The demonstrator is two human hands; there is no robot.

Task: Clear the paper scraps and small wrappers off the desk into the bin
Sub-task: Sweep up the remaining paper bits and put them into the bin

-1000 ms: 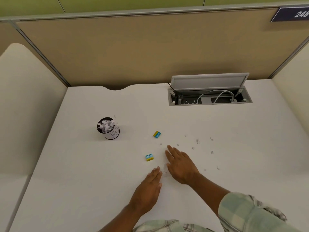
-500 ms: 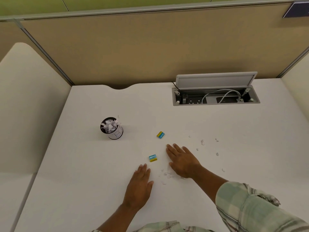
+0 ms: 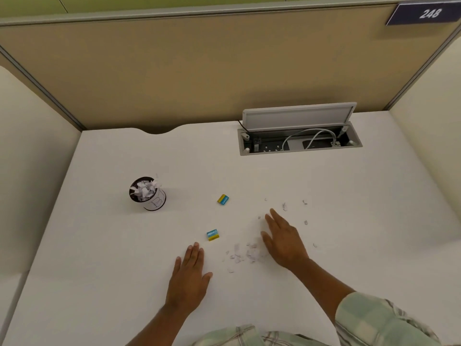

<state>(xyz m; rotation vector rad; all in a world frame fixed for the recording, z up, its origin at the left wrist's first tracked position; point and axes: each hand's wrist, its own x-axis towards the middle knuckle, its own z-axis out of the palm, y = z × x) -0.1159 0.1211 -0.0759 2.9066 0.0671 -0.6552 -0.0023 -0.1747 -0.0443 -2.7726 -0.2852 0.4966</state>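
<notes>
From the head camera, both hands are lying flat on the white desk [image 3: 99,258]. The left hand [image 3: 189,278] is resting palm down with its fingers open and straight, holding nothing. The right hand [image 3: 283,239] is also open and holding nothing, with its side edge touching a little pile of paper scraps [image 3: 245,254]. It looks like the two hands are working as walls, so the tiny bits are getting pushed together between them, because they are too small to pick up one at a time.

More loose scraps [image 3: 285,206] are lying past the right hand, spread apart. Two small wrappers are waiting too: one wrapper [image 3: 212,235] is sitting just beyond the left fingertips, and the other wrapper [image 3: 222,199] is farther back. The bin [image 3: 147,193] is standing upright, well off to the left, and it is already looking full of white paper.

The desk is smooth and plain. At the back, a cable box [image 3: 299,141] is sitting with its lid up and a white wire inside. Tan divider walls [image 3: 199,71] are standing around the desk, and a dark sign [image 3: 426,13] is showing 248.
</notes>
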